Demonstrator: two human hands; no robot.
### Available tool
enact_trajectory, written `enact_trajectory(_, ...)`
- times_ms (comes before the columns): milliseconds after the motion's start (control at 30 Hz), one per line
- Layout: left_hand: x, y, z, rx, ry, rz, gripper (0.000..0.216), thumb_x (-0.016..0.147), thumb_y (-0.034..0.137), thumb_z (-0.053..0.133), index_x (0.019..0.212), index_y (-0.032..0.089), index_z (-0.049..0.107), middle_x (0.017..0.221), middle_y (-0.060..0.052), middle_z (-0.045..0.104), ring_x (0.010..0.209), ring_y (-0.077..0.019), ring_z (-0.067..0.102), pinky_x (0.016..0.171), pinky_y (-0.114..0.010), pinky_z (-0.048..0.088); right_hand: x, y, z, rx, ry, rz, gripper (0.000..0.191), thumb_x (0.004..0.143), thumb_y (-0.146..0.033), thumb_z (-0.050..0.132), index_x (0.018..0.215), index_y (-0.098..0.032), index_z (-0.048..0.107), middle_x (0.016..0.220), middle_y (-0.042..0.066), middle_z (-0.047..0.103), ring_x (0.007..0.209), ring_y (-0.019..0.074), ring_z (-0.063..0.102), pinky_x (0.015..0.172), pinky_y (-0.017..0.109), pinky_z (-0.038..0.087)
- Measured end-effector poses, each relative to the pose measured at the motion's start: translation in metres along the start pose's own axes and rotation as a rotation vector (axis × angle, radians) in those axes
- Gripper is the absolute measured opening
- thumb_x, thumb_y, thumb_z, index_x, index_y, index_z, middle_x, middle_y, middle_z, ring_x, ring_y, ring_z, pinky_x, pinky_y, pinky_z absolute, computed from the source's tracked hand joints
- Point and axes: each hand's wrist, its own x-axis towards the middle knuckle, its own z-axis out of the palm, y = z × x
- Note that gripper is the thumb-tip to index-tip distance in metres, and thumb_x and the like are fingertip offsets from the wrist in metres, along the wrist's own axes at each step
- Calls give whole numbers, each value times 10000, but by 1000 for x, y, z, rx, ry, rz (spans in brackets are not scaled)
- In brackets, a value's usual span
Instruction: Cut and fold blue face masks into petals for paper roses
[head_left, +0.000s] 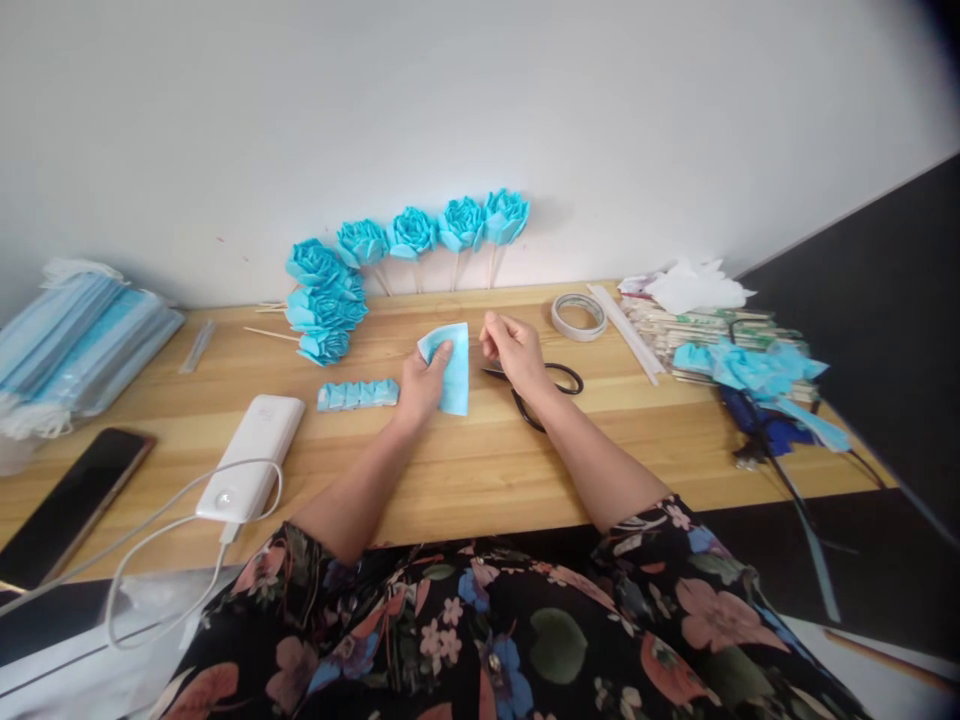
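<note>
My left hand [421, 385] is closed on a light-blue piece of mask fabric [455, 382], its thumb pressed on the front of it. The piece stands roughly upright above the table, to the right of that hand. Just right of it, my right hand [516, 352] is raised with fingers curled together; anything in them is hidden. Black-handled scissors [570, 380] lie under and beside the right wrist, their blades mostly covered. Left of my left hand, a row of folded blue petal pieces [358, 394] rests on the wood.
Several blue flowers on sticks [412, 234] lean against the wall; more [326, 305] lie piled at left. A tape roll [578, 316], white strips [624, 335] and blue scraps [754, 368] are at right. Masks [82, 335], a phone [79, 505] and a cabled power bank [251, 455] sit left.
</note>
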Motion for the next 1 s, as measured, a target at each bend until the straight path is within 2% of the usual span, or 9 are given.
enact_trajectory(67,-1,2,0,-3,5,-3,318,817,475,672,775,167,603,683,11,589,637,-127,544,622,-242,449,-4,-2,4,-76,-119,-34,576,900,-713,477,638,-205,551,568,-19,518,553,122,476,578,270,377)
enact_trajectory(167,-1,2,0,-16,13,9,326,814,486,668,777,166,612,691,7,595,640,-127,550,627,-245,458,-12,-6,13,-202,-241,-94,597,899,-707,479,573,-211,416,551,-38,417,562,112,405,581,277,324)
enact_trajectory(300,1,-1,0,-38,2,23,337,815,493,675,773,165,610,681,5,593,631,-127,551,625,-247,468,-16,-7,17,-250,-175,-119,581,876,-654,557,567,-218,331,537,-58,324,547,100,328,560,279,265)
enact_trajectory(500,3,2,-1,-4,98,10,324,811,482,674,827,165,611,731,-2,613,701,-151,582,677,-260,471,-5,-1,6,-63,-51,2,486,885,-656,550,677,-216,553,573,-31,527,542,119,467,560,262,372)
enact_trajectory(567,2,5,-1,5,107,7,308,819,467,667,819,165,609,720,1,605,686,-148,572,668,-261,468,-5,0,5,-40,-85,15,534,885,-704,512,683,-213,574,568,-24,536,530,121,474,551,264,377)
enact_trajectory(633,2,6,-2,7,109,6,294,830,453,662,809,165,605,698,5,595,653,-139,556,646,-259,465,-7,0,7,-92,-197,-14,588,903,-723,463,638,-207,559,570,-13,547,548,124,493,576,271,386)
enact_trajectory(733,1,6,-2,0,96,28,289,836,445,663,791,166,600,701,3,603,658,-132,563,655,-253,474,-14,-3,13,-185,-320,-69,592,903,-703,491,575,-212,449,546,-31,479,552,115,453,580,276,348)
enact_trajectory(867,1,5,-1,-38,84,34,316,829,472,668,805,165,603,720,0,612,678,-132,578,652,-245,473,-17,-6,16,-222,-224,-120,569,889,-637,560,560,-217,361,529,-54,364,536,102,355,558,280,279)
enact_trajectory(1000,4,5,-2,-44,131,11,327,831,476,672,769,170,575,661,18,566,615,-117,538,589,-233,445,-13,-7,12,-145,-148,-56,467,909,-580,550,623,-211,532,553,-33,510,559,121,467,605,277,362)
